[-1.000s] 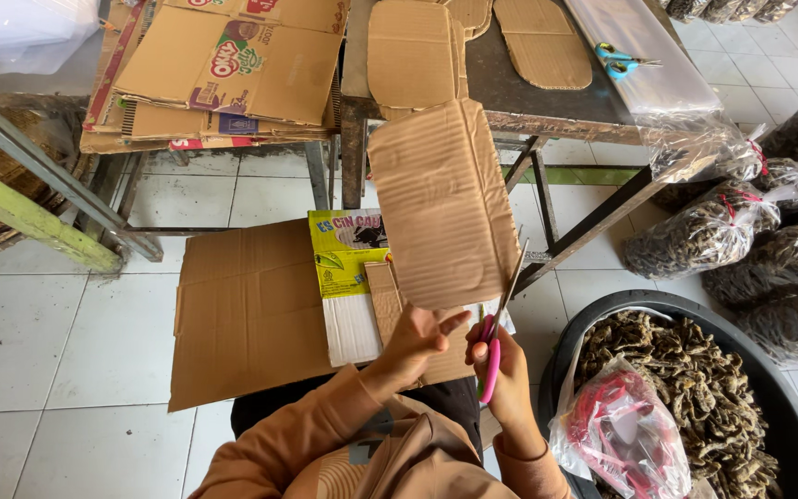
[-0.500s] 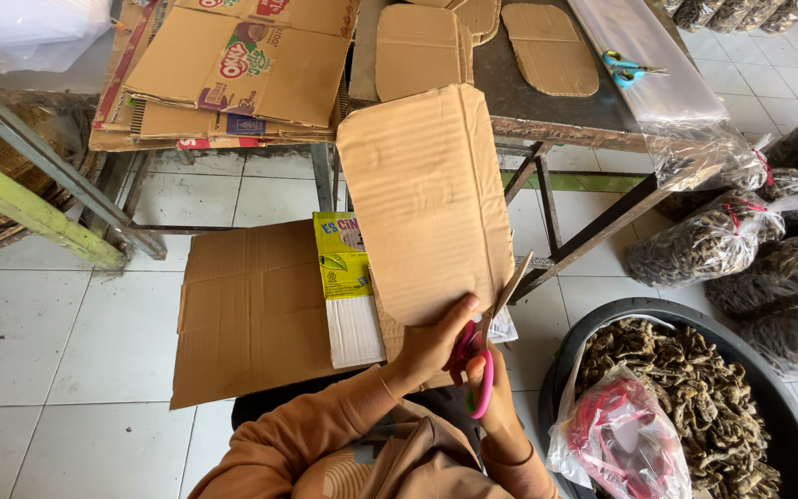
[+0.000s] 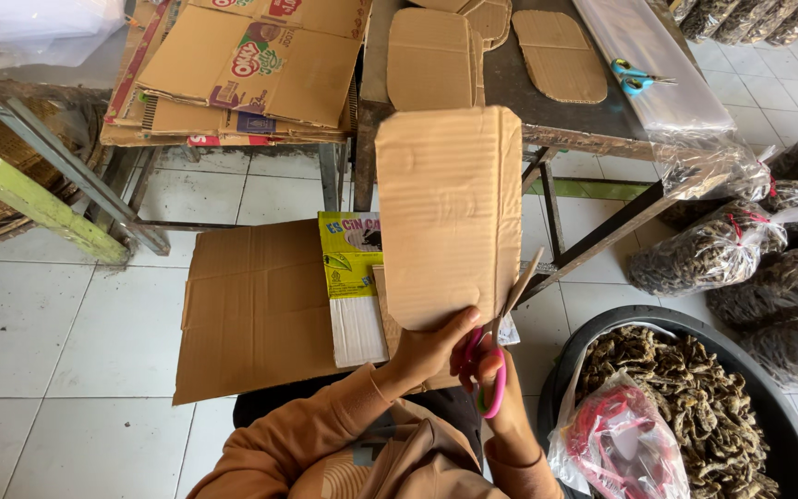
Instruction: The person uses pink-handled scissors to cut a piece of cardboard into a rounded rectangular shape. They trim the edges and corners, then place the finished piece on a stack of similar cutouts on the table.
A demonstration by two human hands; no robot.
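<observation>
Cardboard sheet (image 3: pixel 450 212) in left hand (image 3: pixel 431 346), scissors (image 3: pixel 496 356) at its right edge.

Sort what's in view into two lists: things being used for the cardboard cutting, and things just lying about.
In use:
- cardboard piece, held up by the left hand
- pink-handled scissors in the right hand, cutting its right edge

Lying about:
- blue scissors on the table
- flattened boxes
- cardboard sheet on the floor
- black basin of dried goods
</observation>
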